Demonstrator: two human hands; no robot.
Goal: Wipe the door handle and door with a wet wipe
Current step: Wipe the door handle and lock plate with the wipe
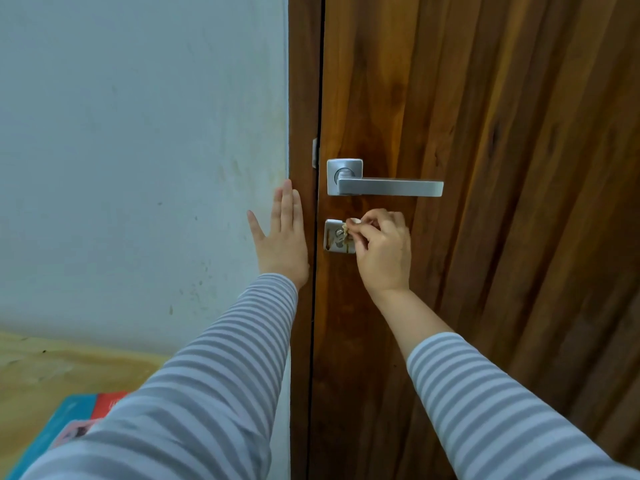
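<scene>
A brown wooden door [485,133] fills the right half of the view. Its silver lever handle [388,187] points right from a square rose. Below it sits a square silver lock plate [331,237] with a keyhole. My right hand [381,251] pinches a small crumpled, soiled wet wipe [346,227] and presses it against the lock plate's upper right part. My left hand [282,237] lies flat with straight fingers on the wall edge and door frame [301,98], just left of the lock.
A pale blue-white wall [138,150] with smudges covers the left. A tan floor [52,368] shows at bottom left, with a blue and red mat [79,414] partly hidden behind my left sleeve. A metal latch plate [314,153] sits on the door edge.
</scene>
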